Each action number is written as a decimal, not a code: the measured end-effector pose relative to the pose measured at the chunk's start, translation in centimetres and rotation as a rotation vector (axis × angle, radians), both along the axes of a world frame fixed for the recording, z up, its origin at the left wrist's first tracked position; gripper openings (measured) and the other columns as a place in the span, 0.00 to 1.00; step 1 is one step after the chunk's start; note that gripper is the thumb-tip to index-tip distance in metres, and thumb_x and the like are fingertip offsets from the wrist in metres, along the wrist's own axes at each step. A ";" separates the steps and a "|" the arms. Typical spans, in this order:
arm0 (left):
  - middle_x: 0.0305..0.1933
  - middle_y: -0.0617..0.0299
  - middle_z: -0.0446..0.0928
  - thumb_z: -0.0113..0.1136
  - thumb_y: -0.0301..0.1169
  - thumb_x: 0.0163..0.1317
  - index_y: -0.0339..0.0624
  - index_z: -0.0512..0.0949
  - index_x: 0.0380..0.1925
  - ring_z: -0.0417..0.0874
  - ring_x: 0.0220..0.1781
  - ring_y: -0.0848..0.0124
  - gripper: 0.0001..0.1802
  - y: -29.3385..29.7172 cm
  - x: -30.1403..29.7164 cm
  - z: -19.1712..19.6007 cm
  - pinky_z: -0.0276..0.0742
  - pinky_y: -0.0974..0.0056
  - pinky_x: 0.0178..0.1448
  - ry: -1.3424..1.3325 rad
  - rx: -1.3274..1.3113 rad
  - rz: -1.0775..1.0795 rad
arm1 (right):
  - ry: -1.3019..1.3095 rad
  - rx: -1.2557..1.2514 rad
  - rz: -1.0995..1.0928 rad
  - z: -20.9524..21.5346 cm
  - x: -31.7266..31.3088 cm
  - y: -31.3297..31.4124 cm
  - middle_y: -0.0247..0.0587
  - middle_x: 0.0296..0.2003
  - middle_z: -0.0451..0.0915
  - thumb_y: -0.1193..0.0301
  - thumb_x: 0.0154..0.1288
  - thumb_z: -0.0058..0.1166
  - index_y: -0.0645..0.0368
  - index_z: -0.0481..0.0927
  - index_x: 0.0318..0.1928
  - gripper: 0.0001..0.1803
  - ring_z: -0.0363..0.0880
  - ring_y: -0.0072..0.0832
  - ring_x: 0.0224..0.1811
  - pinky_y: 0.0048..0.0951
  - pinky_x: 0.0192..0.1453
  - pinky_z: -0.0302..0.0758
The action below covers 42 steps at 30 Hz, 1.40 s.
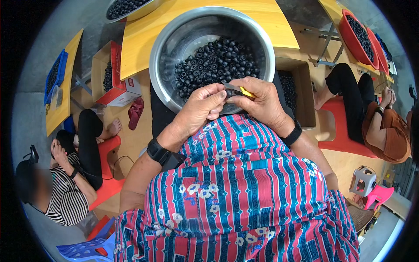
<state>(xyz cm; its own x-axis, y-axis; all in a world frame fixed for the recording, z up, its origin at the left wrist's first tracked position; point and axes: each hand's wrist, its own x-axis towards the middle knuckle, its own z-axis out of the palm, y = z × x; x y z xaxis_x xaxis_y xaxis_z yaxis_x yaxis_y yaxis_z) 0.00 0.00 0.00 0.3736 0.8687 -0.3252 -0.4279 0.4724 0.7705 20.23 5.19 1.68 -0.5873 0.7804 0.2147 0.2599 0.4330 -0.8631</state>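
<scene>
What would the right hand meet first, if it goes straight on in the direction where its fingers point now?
The right hand, holding the yellow-handled knife, would likely meet the small dark round piece in the left hand first; depth between them is unclear.

Bare forearms (140, 174) angle inward; the left hand (201, 105) and right hand (262, 98) nearly meet, their fingers (207, 91) curled and pinching.

1 head-worn fisheye looks steeply down, near the metal bowl (171, 49).
</scene>
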 end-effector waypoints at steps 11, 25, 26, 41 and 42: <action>0.32 0.71 0.66 0.50 0.39 0.76 0.41 0.72 0.51 0.63 0.28 0.85 0.14 0.1 0.3 -0.3 0.59 0.80 0.28 -0.121 -0.022 -0.024 | 0.105 -0.067 0.003 -0.6 0.1 0.3 0.42 0.39 0.85 0.72 0.58 0.68 0.61 0.83 0.47 0.16 0.84 0.29 0.41 0.26 0.47 0.78; 0.33 0.70 0.66 0.44 0.36 0.78 0.43 0.70 0.46 0.63 0.28 0.85 0.10 -0.1 0.1 -0.2 0.62 0.80 0.30 -0.192 0.065 0.020 | -0.096 0.219 0.087 0.1 0.1 0.4 0.45 0.28 0.75 0.59 0.67 0.56 0.59 0.76 0.34 0.15 0.77 0.45 0.31 0.40 0.34 0.72; 0.33 0.70 0.66 0.44 0.36 0.78 0.42 0.70 0.46 0.63 0.28 0.86 0.10 -0.1 0.1 -0.2 0.62 0.80 0.30 -0.181 0.072 0.018 | -0.096 0.220 0.086 0.1 0.1 0.4 0.45 0.28 0.75 0.59 0.67 0.56 0.59 0.76 0.34 0.15 0.77 0.45 0.31 0.40 0.34 0.72; 0.34 0.71 0.64 0.46 0.43 0.77 0.42 0.70 0.47 0.63 0.29 0.86 0.15 -0.1 0.1 0.2 0.61 0.81 0.30 -0.122 0.107 -0.001 | -0.116 0.246 0.065 0.0 0.0 0.4 0.43 0.27 0.75 0.58 0.67 0.57 0.58 0.76 0.35 0.15 0.77 0.42 0.31 0.40 0.33 0.72; 0.34 0.71 0.64 0.46 0.43 0.77 0.42 0.70 0.47 0.63 0.29 0.86 0.15 -0.1 0.1 0.1 0.61 0.81 0.30 -0.123 0.106 0.000 | -0.112 0.246 0.061 0.0 -0.1 0.4 0.43 0.27 0.75 0.58 0.67 0.57 0.57 0.76 0.35 0.15 0.77 0.43 0.31 0.40 0.33 0.72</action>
